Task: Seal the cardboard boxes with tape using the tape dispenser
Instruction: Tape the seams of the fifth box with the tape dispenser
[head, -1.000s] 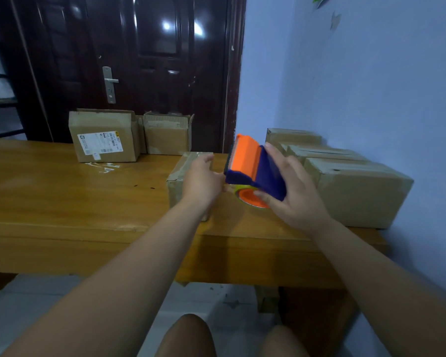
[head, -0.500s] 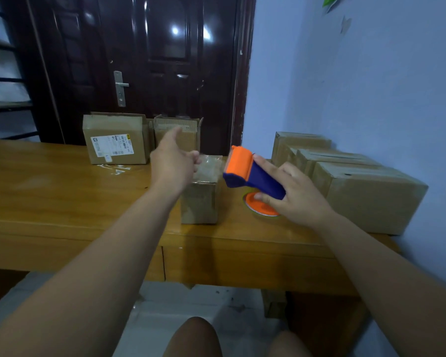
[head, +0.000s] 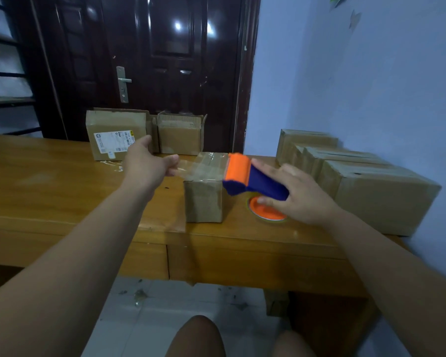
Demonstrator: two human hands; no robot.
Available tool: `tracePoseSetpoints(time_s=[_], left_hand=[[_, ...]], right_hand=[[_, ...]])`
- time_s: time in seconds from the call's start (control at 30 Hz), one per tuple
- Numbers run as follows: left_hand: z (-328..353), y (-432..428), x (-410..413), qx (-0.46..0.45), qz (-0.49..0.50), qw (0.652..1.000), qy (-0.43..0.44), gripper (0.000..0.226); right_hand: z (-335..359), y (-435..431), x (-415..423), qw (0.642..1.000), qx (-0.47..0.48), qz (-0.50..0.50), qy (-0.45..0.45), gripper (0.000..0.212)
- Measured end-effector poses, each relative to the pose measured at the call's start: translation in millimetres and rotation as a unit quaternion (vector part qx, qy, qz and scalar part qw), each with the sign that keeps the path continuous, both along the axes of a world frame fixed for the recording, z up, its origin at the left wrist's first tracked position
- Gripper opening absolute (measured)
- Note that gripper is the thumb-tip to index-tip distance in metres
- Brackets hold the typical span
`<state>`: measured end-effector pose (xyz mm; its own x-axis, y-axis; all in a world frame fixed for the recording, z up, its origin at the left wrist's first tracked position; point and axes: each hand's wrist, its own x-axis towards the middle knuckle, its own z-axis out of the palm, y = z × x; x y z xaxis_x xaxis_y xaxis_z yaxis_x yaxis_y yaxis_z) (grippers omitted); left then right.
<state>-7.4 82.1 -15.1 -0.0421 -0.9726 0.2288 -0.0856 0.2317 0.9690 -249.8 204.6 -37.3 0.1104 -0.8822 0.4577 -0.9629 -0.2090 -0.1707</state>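
Centrally, near the front edge of the tabletop (head: 49, 191), stands a small cardboard box (head: 204, 202), upright, its top flaps closed and glossy with film. Tape dispenser (head: 252, 177), blue handle and orange head, sits tilted at the box's upper right corner, the orange head touching or just over the top edge; I cannot tell which. Right hand (head: 301, 199) grips the blue handle, fingers (head: 276, 171) laid along its upper side and the thumb tucked under it. Below the handle shows the orange tape roll (head: 267, 211), partly hidden by the hand; whether it rests on the wood I cannot tell. From the orange head a strip of clear tape (head: 191, 166) runs left across the box top and out past its left edge. Left hand (head: 147, 163) holds the free end of that strip pinched at its fingertips, thumb raised, the hand left of the box and apart from it. To the right, against the blue wall (head: 371, 86), a row of closed boxes (head: 379, 194) stands close together. At the back of the tabletop are a labelled box (head: 116, 135) and beside it an open-flapped box (head: 180, 135), both in front of a dark door (head: 150, 60). Scraps of clear film (head: 111, 164) lie before the labelled box.
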Motion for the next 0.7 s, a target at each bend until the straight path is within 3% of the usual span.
tracePoseSetpoints(time_s=[0.2,0.4,0.7], left_hand=[[-14.3,-9.9,10.5,0.03,0.003,1.0,0.003,0.075],[-30.5,-12.2,3.7,0.072,-0.005,0.996,0.045,0.076],[-38.2,-32.0,6.5,0.121,-0.029,0.99,0.063,0.082]], right_hand=[[0.6,-5.6,-4.8,0.999,-0.021,0.003,-0.044,0.069],[12.0,-20.7,-14.8,1.0,0.017,-0.005,-0.004,0.072],[10.1,-41.5,-25.8,0.999,0.04,-0.003,-0.021,0.071]])
